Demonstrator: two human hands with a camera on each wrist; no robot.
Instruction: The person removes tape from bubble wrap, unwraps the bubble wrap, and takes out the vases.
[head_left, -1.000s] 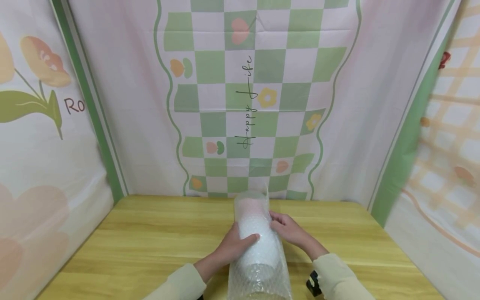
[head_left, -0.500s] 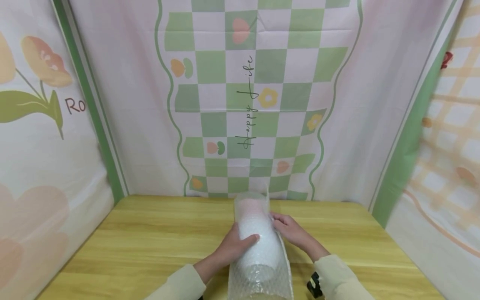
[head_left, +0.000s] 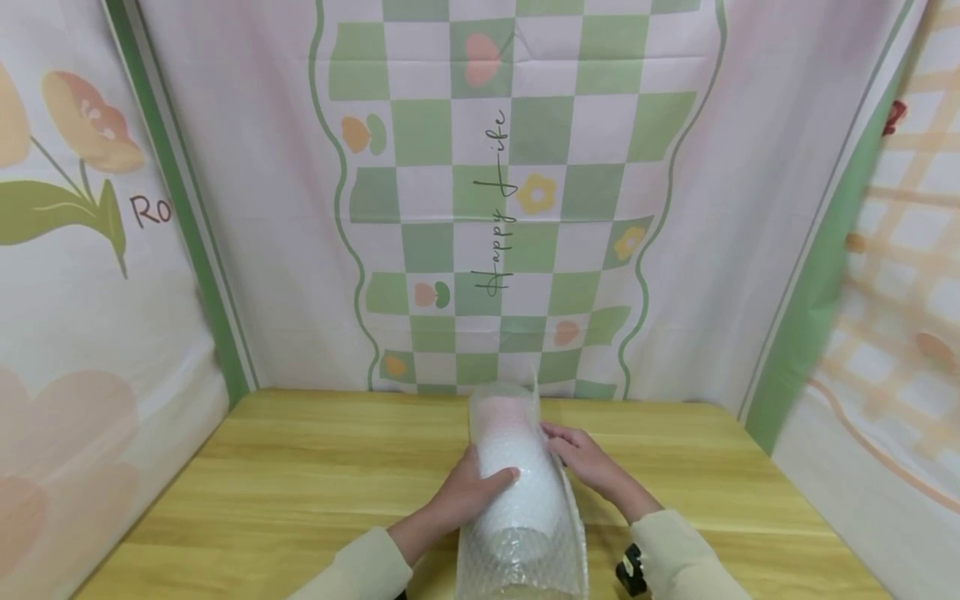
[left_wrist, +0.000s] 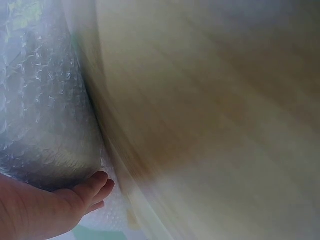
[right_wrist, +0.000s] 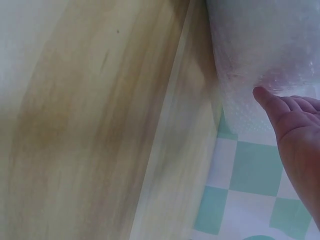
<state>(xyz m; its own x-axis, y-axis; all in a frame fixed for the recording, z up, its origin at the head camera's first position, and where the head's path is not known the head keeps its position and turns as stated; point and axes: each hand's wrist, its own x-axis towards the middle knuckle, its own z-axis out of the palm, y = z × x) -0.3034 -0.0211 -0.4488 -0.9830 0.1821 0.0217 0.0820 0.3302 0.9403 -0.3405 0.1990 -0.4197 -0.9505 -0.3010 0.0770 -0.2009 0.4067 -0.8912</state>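
A white, pink-ended, roughly cylindrical object (head_left: pixel 521 500) lies lengthwise inside bubble wrap (head_left: pixel 517 575) in the head view. The wrap extends past both of its ends. My left hand (head_left: pixel 468 492) grips the bundle from the left, thumb over the top. Its fingers (left_wrist: pixel 97 182) lie along the wrapped side in the left wrist view. On the right side, my right hand (head_left: pixel 588 462) pinches the edge of the wrap near the pink end, fingers bent. The right wrist view shows the right thumb (right_wrist: pixel 265 97) against the wrap. What exactly the wrapped object is stays hidden under the bubbles.
The bundle lies on a wooden table (head_left: pixel 315 467). A printed curtain (head_left: pixel 480 192) with green checks hangs right behind the table's far edge. Further printed curtains stand at the left (head_left: pixel 90 333) and right (head_left: pixel 885 375). A black strap piece (head_left: pixel 632 569) shows by the right sleeve.
The right edge of the bubble wrap has swung slightly outward to the right, its rim now showing. My right hand has shifted a little right; the left hand holds its place.
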